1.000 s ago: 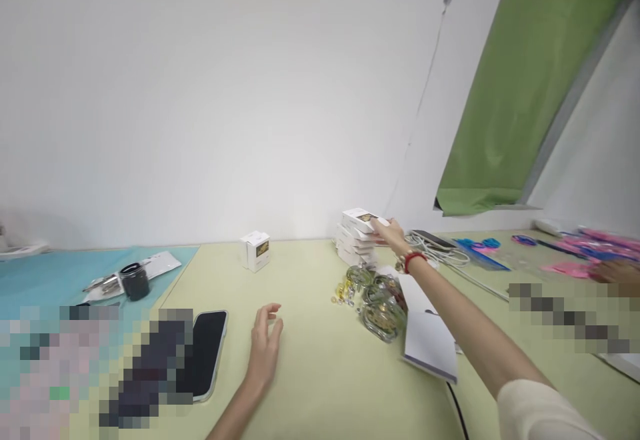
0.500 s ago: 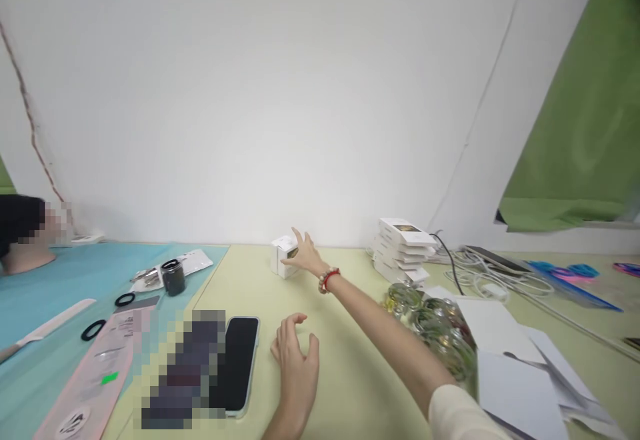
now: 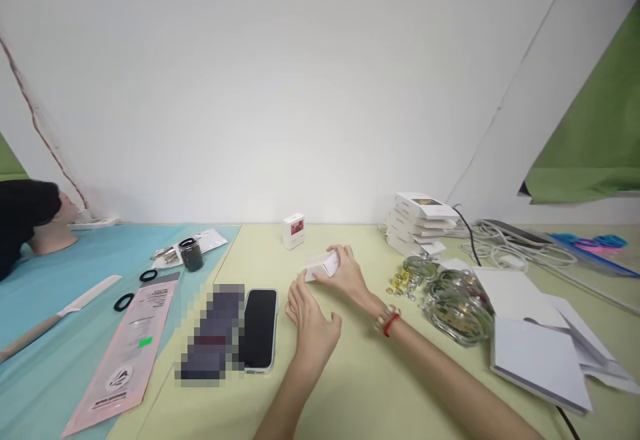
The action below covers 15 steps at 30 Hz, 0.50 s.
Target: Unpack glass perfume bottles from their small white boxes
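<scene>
My right hand (image 3: 349,276) grips a small white box (image 3: 321,265) just above the yellow-green table (image 3: 350,373), its fingers wrapped over the box's right end. My left hand (image 3: 310,317) is close below it, fingers curled and reaching up to the box's left end, where they seem to touch it. A second small white box (image 3: 293,231) with a red label stands upright farther back by the wall. A stack of flat white boxes (image 3: 419,223) sits at the back right.
A black phone (image 3: 259,328) lies left of my hands. Glass discs and gold rings (image 3: 445,297) lie to the right, then white sheets (image 3: 537,347) and cables (image 3: 505,253). On the blue mat (image 3: 60,360): dark jar (image 3: 191,254), pink packet (image 3: 127,353), comb (image 3: 55,317). Someone's dark-haired head (image 3: 30,223) shows far left.
My right hand left the box stack, reached the two small boxes by the wall, and has drawn one back toward me. My left hand rose to meet it. The view panned left.
</scene>
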Each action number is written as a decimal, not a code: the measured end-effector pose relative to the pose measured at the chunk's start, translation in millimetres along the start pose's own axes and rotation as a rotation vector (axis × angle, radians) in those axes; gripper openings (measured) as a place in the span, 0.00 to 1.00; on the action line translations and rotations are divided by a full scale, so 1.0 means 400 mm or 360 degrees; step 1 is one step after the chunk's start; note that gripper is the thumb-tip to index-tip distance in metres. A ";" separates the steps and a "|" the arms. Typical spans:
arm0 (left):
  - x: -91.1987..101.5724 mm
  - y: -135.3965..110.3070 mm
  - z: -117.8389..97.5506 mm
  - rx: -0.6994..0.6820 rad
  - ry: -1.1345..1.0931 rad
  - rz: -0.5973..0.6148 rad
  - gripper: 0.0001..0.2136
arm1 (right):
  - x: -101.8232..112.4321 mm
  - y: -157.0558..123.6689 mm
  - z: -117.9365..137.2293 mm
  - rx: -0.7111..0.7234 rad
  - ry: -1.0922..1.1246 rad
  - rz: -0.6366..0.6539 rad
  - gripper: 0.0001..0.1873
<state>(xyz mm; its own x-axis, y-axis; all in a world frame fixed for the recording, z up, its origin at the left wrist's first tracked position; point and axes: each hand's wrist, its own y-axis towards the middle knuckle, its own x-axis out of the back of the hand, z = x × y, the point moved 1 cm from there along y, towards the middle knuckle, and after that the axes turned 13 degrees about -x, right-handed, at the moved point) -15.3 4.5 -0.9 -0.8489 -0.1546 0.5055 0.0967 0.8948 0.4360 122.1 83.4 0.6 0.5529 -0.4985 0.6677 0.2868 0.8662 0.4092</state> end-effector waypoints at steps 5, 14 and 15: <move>-0.016 0.006 0.042 -0.0326 0.0008 0.0305 0.39 | 0.110 -0.140 0.033 0.0233 0.0078 0.0286 0.34; -0.025 0.012 0.062 -0.0777 -0.0161 0.0454 0.29 | 0.124 -0.211 0.012 0.0379 0.0285 0.0288 0.29; -0.027 0.013 0.064 -0.0793 -0.0158 0.0443 0.29 | 0.121 -0.214 0.010 0.0373 0.0313 0.0260 0.29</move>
<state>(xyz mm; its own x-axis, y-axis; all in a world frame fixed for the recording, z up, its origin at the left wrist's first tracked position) -18.9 21.6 -22.9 -0.7987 0.1201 0.5896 0.5360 0.5873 0.6065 121.3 -15.0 0.3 0.7236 -0.3181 0.6126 0.0076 0.8911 0.4538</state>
